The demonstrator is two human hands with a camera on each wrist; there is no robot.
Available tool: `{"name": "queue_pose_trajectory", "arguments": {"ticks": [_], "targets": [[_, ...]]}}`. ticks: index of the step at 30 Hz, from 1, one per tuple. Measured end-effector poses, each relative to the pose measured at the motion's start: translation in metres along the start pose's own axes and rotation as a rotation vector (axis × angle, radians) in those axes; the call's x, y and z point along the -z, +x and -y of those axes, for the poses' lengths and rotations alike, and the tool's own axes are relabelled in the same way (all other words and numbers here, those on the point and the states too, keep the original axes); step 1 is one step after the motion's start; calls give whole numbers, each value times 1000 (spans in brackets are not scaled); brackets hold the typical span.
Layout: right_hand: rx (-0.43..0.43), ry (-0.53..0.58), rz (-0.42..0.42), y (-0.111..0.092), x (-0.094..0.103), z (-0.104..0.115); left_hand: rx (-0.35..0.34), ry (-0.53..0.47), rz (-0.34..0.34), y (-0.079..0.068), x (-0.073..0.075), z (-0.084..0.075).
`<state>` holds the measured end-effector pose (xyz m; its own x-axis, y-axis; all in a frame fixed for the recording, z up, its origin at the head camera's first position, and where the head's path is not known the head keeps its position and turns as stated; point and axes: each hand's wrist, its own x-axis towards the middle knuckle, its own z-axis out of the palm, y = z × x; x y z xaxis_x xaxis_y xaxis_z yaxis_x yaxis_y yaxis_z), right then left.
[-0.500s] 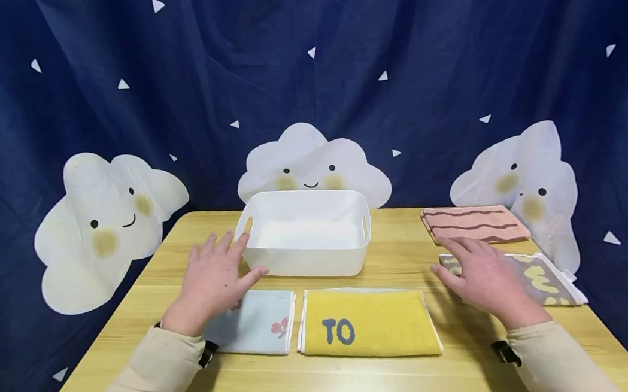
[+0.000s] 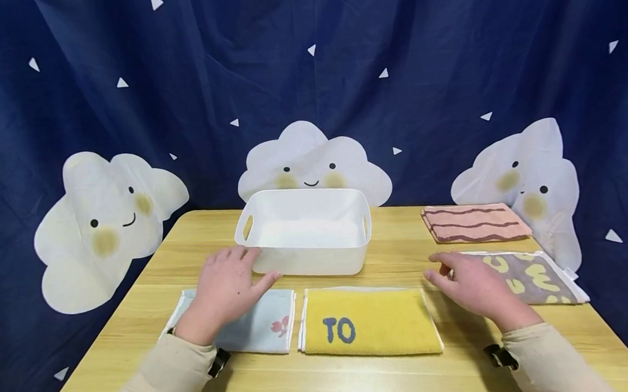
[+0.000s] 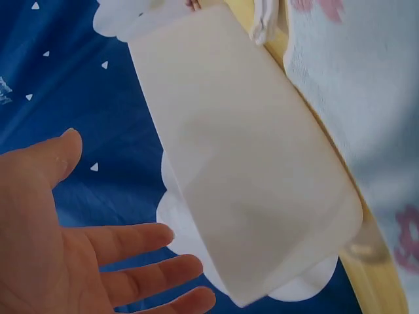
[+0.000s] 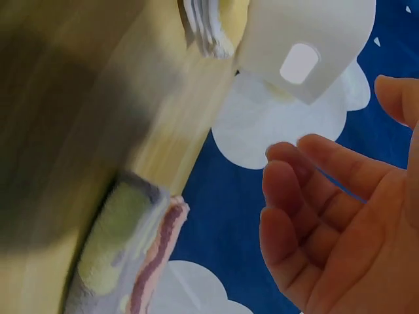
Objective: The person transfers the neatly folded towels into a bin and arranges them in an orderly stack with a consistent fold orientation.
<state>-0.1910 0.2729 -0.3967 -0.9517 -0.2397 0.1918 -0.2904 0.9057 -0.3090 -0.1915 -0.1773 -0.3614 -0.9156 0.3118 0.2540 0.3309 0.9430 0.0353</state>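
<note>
My left hand [image 2: 226,288] hovers over a folded light-blue towel [image 2: 263,330] with pink cherries, its fingers spread near the front left of a white plastic basket [image 2: 302,261]. In the left wrist view the thumb and fingers of that hand stand apart and hold nothing. My right hand [image 2: 476,285] is above the left end of a folded grey towel [image 2: 540,278] with yellow letters. Its fingers bend loosely, with nothing between them in the right wrist view. Between the hands lies a folded yellow towel [image 2: 381,324] marked "TO".
A folded pink towel [image 2: 474,223] with dark red wavy stripes lies at the back right, behind the grey one. Everything rests on a wooden table [image 2: 358,385]. A dark blue curtain [image 2: 305,52] with white clouds and triangles hangs right behind it.
My left hand has moved right and nearer to me, away from the basket's handle. The right hand has shifted slightly left and nearer, its fingers bending more. Towels and basket stay in place.
</note>
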Motion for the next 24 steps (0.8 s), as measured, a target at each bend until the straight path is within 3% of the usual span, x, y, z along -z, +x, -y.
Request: {"name": "queue_pose_trajectory", "arguments": {"ticks": [6, 16, 24], "targets": [[28, 32, 47, 1, -14, -4, -18, -72, 63, 2, -11, -11], [-90, 154, 240, 0, -26, -7, 14, -352, 324, 7, -36, -27], [-113, 240, 292, 3, -34, -11, 10, -389, 391, 14, -55, -34]]}}
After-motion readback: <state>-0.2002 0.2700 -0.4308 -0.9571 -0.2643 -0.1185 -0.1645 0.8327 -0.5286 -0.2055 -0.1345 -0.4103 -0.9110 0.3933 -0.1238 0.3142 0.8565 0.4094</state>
